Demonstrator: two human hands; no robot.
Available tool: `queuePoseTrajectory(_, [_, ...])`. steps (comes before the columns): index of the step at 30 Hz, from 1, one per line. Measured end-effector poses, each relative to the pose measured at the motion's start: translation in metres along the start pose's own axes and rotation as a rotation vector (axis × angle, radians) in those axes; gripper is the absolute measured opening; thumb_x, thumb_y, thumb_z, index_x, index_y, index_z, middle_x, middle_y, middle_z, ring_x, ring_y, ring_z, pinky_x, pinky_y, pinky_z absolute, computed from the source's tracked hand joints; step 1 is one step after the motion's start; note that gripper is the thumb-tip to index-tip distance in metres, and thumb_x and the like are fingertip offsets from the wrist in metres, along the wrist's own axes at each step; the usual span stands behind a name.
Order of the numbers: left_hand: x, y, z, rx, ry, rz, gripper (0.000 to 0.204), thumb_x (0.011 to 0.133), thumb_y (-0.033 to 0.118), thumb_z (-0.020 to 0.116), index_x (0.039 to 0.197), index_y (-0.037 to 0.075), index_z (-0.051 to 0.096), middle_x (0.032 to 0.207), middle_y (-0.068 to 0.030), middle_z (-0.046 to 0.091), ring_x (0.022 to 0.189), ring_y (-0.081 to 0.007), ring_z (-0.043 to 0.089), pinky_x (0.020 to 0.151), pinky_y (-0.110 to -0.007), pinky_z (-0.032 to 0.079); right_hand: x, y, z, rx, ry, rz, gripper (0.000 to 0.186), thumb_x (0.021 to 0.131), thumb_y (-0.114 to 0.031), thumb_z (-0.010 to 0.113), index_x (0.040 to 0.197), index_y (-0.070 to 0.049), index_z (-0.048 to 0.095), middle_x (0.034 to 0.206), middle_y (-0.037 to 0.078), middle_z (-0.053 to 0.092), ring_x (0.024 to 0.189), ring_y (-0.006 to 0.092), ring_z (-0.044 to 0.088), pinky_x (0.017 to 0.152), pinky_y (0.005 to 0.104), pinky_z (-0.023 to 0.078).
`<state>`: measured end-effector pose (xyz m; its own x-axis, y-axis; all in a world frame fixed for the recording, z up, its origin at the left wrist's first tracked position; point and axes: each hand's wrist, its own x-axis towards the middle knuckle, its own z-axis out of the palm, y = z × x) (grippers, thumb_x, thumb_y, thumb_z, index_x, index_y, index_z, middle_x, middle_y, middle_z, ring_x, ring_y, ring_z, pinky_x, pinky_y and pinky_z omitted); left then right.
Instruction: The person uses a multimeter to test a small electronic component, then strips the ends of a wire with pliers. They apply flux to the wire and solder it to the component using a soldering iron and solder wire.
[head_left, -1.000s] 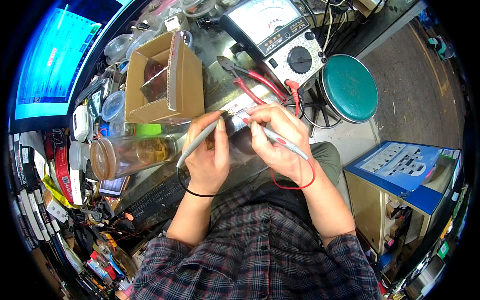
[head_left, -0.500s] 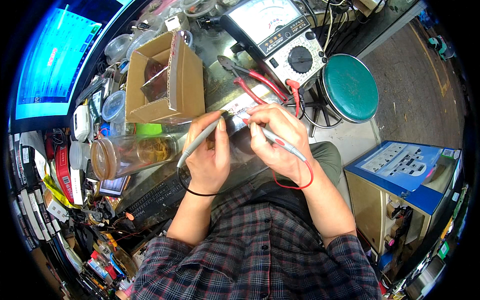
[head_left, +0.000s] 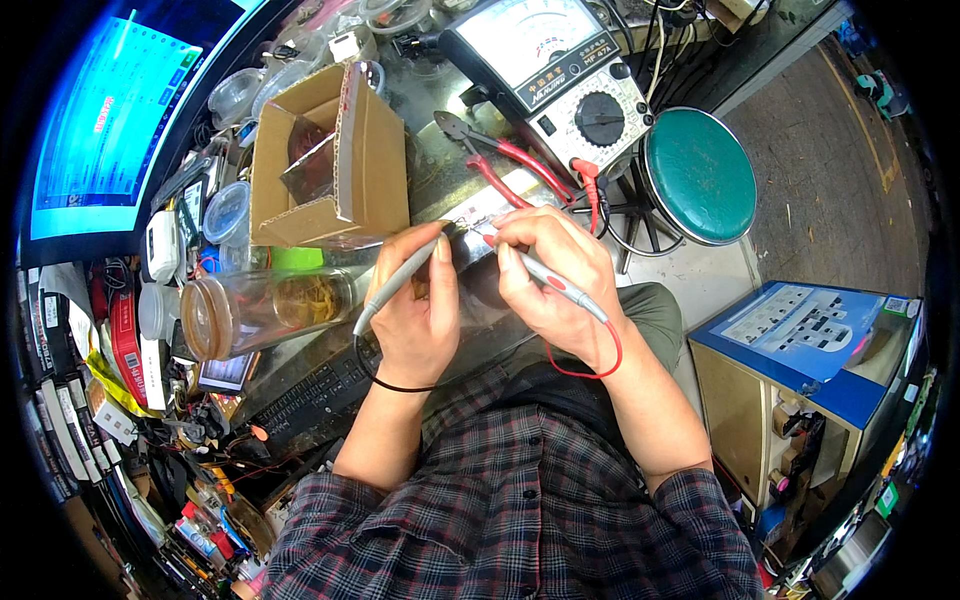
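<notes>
My left hand (head_left: 425, 310) pinches a grey test probe (head_left: 398, 278) that trails a black lead over the wrist. A second grey test probe with red marks (head_left: 556, 282) and a red lead is held in my right hand (head_left: 560, 275). Both tips point toward each other over a small bright part (head_left: 470, 218) on the bench; its kind, and whether the tips touch it, I cannot make out. Beyond my hands stands an analog multimeter (head_left: 580, 85) with a black dial and a red plug. Red-handled pliers (head_left: 505, 165) lie open between the meter and my hands.
An open cardboard box (head_left: 375, 180) stands just beyond my left hand, and a clear jar (head_left: 265, 312) lies beside it. At far left is a lit monitor (head_left: 115, 120). A keyboard (head_left: 315, 400) sits near my left forearm. Rightward are a green stool (head_left: 700, 175) and a blue-topped cabinet (head_left: 800, 330).
</notes>
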<state>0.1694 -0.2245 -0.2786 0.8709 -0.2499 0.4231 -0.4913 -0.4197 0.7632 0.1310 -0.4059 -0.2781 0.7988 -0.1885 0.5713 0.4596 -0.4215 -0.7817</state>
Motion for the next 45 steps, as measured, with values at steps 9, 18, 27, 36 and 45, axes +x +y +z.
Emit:
queuePoseTrajectory(9, [-0.0003, -0.0008, 0.0001, -0.01, 0.006, -0.004, 0.022, 0.107, 0.0, 0.065, 0.128, -0.003, 0.067, 0.111, -0.0077, 0.068, 0.094, -0.0117, 0.065, 0.084, -0.025, 0.053, 0.0008, -0.0007, 0.0, -0.005, -0.001, -0.006, 0.016, 0.086, 0.002, 0.074, 0.099, -0.001, 0.065, 0.095, 0.015, 0.07, 0.086, 0.0336, 0.07, 0.079, 0.041, 0.056])
queuePoseTrajectory(18, [-0.001, -0.0019, 0.0, -0.001, 0.0, -0.013, 0.021, 0.107, 0.0, 0.064, 0.128, -0.003, 0.066, 0.111, -0.0072, 0.069, 0.094, -0.0114, 0.065, 0.085, -0.025, 0.053, 0.0016, -0.0025, 0.0003, 0.0, 0.01, -0.007, 0.015, 0.086, 0.001, 0.074, 0.098, -0.001, 0.065, 0.095, 0.015, 0.069, 0.086, 0.0338, 0.07, 0.079, 0.0411, 0.056])
queuePoseTrajectory(27, [-0.0017, -0.0003, 0.0002, -0.024, 0.002, -0.032, 0.021, 0.107, 0.0, 0.063, 0.128, -0.003, 0.066, 0.111, -0.0073, 0.069, 0.094, -0.0112, 0.065, 0.085, -0.025, 0.053, 0.0016, -0.0019, 0.001, -0.012, 0.011, -0.013, 0.015, 0.086, 0.002, 0.074, 0.097, -0.001, 0.065, 0.093, 0.014, 0.069, 0.084, 0.0339, 0.07, 0.078, 0.0414, 0.056])
queuePoseTrajectory(36, [-0.0005, 0.0022, -0.0006, 0.032, 0.034, -0.034, 0.019, 0.101, 0.0, 0.068, 0.12, -0.001, 0.07, 0.108, -0.016, 0.073, 0.094, -0.0251, 0.072, 0.082, -0.034, 0.058, 0.0016, -0.0022, -0.0004, -0.021, -0.015, -0.005, 0.017, 0.086, 0.002, 0.074, 0.099, -0.002, 0.063, 0.094, 0.015, 0.068, 0.086, 0.0356, 0.071, 0.079, 0.0427, 0.057])
queuePoseTrajectory(45, [-0.0002, 0.0062, 0.0008, 0.004, 0.05, -0.05, 0.018, 0.102, 0.0, 0.067, 0.119, -0.002, 0.069, 0.108, -0.0163, 0.073, 0.093, -0.0251, 0.072, 0.08, -0.034, 0.058, 0.0041, -0.0073, -0.0037, 0.0, -0.021, 0.031, 0.017, 0.085, 0.007, 0.073, 0.1, 0.001, 0.066, 0.098, 0.017, 0.073, 0.091, 0.0326, 0.075, 0.081, 0.0386, 0.06])
